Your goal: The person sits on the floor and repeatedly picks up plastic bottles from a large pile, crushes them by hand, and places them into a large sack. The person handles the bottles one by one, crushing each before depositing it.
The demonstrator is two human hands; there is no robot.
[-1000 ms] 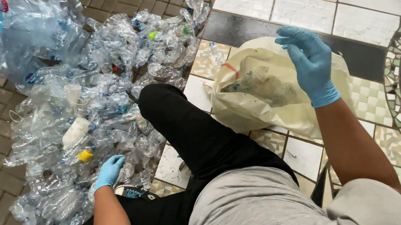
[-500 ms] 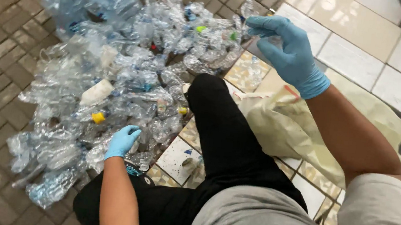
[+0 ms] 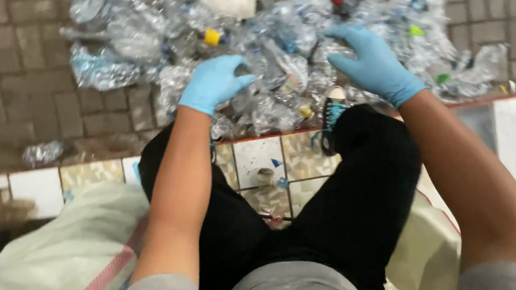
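A heap of crushed clear plastic bottles [image 3: 267, 56] lies on the brick paving in front of me. My left hand [image 3: 213, 84], in a blue glove, reaches over the near edge of the heap with its fingers curled and apart. My right hand [image 3: 375, 64], also in a blue glove, rests spread on the bottles further right. Neither hand visibly grips a bottle. My legs in black trousers [image 3: 354, 200] stretch toward the heap, and a black shoe with a white toe [image 3: 332, 118] pokes into it.
A pale woven sack [image 3: 62, 246] lies at my lower left, and another pale sack [image 3: 428, 259] at my right on the tiled step [image 3: 256, 157]. A white bottle [image 3: 231, 1] and a yellow cap [image 3: 212, 36] stand out in the heap. One crushed bottle [image 3: 43, 153] lies apart on the bricks.
The view has swung so the heap lies straight ahead. My right hand came down from beside the sack onto the bottles. My left hand rose onto the heap's near edge.
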